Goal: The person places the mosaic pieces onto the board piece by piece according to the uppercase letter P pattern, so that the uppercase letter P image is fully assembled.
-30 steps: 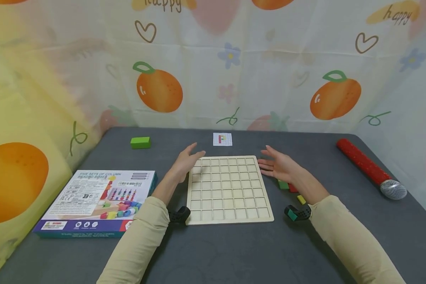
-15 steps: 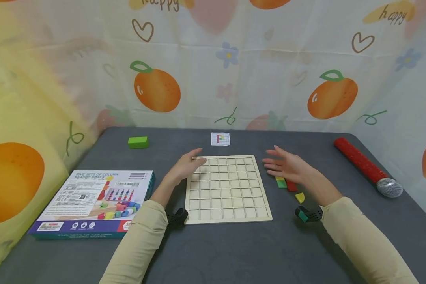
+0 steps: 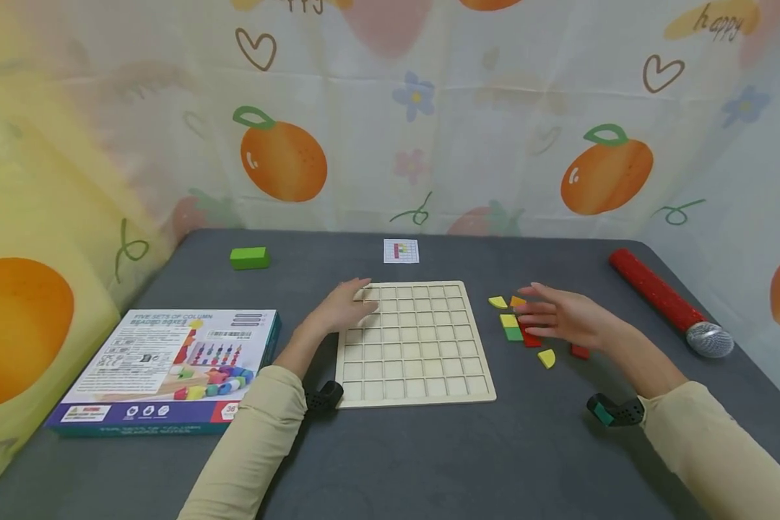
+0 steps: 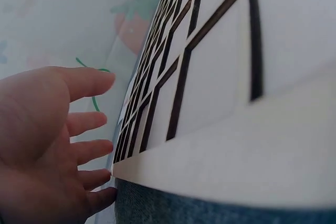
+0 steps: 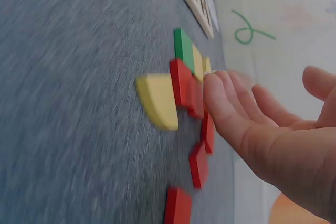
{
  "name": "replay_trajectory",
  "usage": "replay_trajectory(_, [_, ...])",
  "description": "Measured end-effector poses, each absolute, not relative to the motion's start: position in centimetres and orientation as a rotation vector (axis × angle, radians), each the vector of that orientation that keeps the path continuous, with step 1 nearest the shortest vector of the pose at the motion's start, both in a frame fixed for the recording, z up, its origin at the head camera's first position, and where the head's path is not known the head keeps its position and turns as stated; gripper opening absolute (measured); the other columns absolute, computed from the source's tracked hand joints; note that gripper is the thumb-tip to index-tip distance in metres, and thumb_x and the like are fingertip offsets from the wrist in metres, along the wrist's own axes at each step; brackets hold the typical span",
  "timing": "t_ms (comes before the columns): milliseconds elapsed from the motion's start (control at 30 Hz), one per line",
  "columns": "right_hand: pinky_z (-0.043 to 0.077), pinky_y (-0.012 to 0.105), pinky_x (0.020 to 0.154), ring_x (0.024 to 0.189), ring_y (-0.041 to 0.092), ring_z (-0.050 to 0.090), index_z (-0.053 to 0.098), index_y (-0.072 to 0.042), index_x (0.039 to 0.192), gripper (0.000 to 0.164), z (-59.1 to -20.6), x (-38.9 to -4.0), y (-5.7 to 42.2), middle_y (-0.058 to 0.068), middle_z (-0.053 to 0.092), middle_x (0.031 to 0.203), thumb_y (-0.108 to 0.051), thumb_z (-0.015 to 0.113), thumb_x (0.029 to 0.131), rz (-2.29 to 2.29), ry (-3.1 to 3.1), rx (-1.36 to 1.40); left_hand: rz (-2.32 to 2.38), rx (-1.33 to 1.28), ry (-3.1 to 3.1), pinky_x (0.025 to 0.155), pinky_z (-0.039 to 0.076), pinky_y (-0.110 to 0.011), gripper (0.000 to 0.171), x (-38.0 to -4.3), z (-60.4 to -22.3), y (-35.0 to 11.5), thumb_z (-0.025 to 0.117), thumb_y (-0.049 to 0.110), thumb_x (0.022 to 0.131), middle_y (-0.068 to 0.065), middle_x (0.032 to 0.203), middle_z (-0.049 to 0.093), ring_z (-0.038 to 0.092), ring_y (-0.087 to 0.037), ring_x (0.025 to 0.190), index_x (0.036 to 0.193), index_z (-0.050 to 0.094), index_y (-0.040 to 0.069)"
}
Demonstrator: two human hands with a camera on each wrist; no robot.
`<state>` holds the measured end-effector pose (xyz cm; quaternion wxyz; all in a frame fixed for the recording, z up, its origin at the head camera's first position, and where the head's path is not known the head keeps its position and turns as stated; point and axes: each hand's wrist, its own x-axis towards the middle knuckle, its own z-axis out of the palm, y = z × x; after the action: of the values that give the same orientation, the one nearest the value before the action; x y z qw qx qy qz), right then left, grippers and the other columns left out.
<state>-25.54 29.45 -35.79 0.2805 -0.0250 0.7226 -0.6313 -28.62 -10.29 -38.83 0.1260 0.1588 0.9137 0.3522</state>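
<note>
A pale wooden board with a square grid [image 3: 422, 359] lies flat in the middle of the table. My left hand [image 3: 343, 309] is at its far left edge, fingers extended; in the left wrist view the fingertips come right up to the board's edge [image 4: 173, 174]. My right hand [image 3: 568, 316] is spread loosely over a group of small coloured tiles right of the board, holding nothing. A yellow quarter-round tile [image 5: 158, 100], a green tile [image 5: 184, 52] and several red tiles [image 5: 180, 83] show below its fingers in the right wrist view. The hand partly hides the group in the head view.
A flat toy box [image 3: 169, 368] lies at the left. Behind it stands a green block [image 3: 250, 258]. A small card with a coloured grid pattern [image 3: 401, 251] lies beyond the board. At the right is a red microphone-shaped object [image 3: 663, 296]. A patterned cloth [image 3: 468, 137] hangs behind the table.
My right hand has moved right, away from the board's edge and across the tiles, uncovering more of them. My left hand has stayed at the board's left edge, shifting only slightly.
</note>
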Motion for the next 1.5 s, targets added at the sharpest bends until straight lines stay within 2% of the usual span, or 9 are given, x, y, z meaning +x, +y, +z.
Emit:
replay_trajectory(100, [0.042,0.036,0.098,0.121,0.027,0.049,0.012,0.003,0.151,0.070,-35.7,-24.9,30.3,0.027,0.036,0.143,-0.043,0.036,0.103,-1.617,2.015,-0.088,0.890,0.513,2.699,0.111,0.010,-0.052,0.060,-28.5,-38.7,-10.3,0.049,0.026,0.100,-0.026,0.151,0.023,0.009,-0.041,0.141,0.147,0.028,-0.003])
replay_trajectory(333, [0.041,0.042,0.099,0.129,0.040,0.037,0.013,0.004,0.149,0.070,-35.8,-23.8,31.4,0.031,0.033,0.144,-0.039,0.041,0.103,-1.467,2.127,-0.065,0.705,0.532,2.720,0.111,0.011,-0.053,0.064,-28.2,-38.5,-10.3,0.050,0.028,0.099,-0.025,0.153,0.017,0.008,-0.040,0.141,0.149,0.025,-0.002])
replay_trajectory(600, [0.049,0.039,0.089,0.119,0.035,0.048,0.021,0.010,0.145,0.068,-36.0,-22.3,31.7,0.032,0.039,0.138,-0.035,0.047,0.101,-1.402,2.223,-0.041,0.610,0.460,2.744,0.100,0.014,-0.071,0.063,-27.6,-38.6,-10.4,0.051,0.031,0.098,-0.023,0.155,0.011,0.010,-0.042,0.141,0.151,0.026,0.005])
replay_trajectory(767, [0.051,0.038,0.086,0.117,0.036,0.050,0.031,0.008,0.143,0.066,-36.2,-21.2,31.4,0.030,0.042,0.136,-0.035,0.054,0.098,-1.364,2.308,-0.015,0.624,0.382,2.752,0.101,0.015,-0.070,0.067,-26.9,-38.4,-10.1,0.052,0.034,0.097,-0.026,0.155,0.007,0.012,-0.043,0.140,0.152,0.023,0.009])
replay_trajectory(900, [0.052,0.038,0.084,0.113,0.036,0.054,0.036,0.008,0.140,0.062,-36.4,-20.3,30.8,0.027,0.049,0.128,-0.027,0.060,0.096,-1.333,2.387,-0.035,0.641,0.377,2.728,0.101,0.016,-0.070,0.069,-26.8,-38.2,-10.0,0.053,0.035,0.097,-0.027,0.154,0.005,0.013,-0.046,0.139,0.153,0.022,0.010])
replay_trajectory(1033, [0.053,0.038,0.080,0.097,0.027,0.059,0.041,0.009,0.136,0.059,-36.8,-19.8,30.1,0.018,0.056,0.111,-0.020,0.066,0.092,-1.288,2.493,-0.062,0.670,0.397,2.691,0.104,0.014,-0.067,0.070,-27.1,-38.2,-10.0,0.052,0.034,0.097,-0.028,0.154,0.001,0.006,-0.042,0.141,0.153,0.020,0.009])
replay_trajectory(1167, [0.054,0.032,0.075,0.090,0.024,0.055,0.047,0.008,0.131,0.056,-37.1,-19.4,29.6,0.016,0.055,0.105,-0.017,0.071,0.087,-1.212,2.620,-0.093,0.684,0.423,2.650,0.106,0.013,-0.063,0.069,-27.4,-38.1,-9.8,0.051,0.033,0.098,-0.029,0.153,-0.004,-0.001,-0.040,0.141,0.153,0.018,0.007])
replay_trajectory(1367, [0.047,0.028,0.063,0.085,0.025,0.051,0.055,0.007,0.123,0.046,-37.7,-19.3,29.2,0.013,0.056,0.098,-0.009,0.073,0.084,-1.111,2.777,-0.183,0.663,0.410,2.615,0.107,0.013,-0.061,0.070,-27.7,-37.6,-9.0,0.050,0.035,0.098,-0.031,0.152,-0.008,-0.004,-0.042,0.141,0.153,0.018,0.006])
replay_trajectory(1500, [0.048,0.028,0.063,0.085,0.025,0.052,0.057,0.006,0.121,0.042,-38.1,-19.3,29.0,0.012,0.057,0.096,-0.004,0.073,0.083,-1.119,2.794,-0.196,0.648,0.398,2.627,0.108,0.014,-0.060,0.070,-27.8,-37.7,-8.6,0.050,0.035,0.098,-0.032,0.152,-0.007,-0.003,-0.043,0.140,0.152,0.019,0.005])
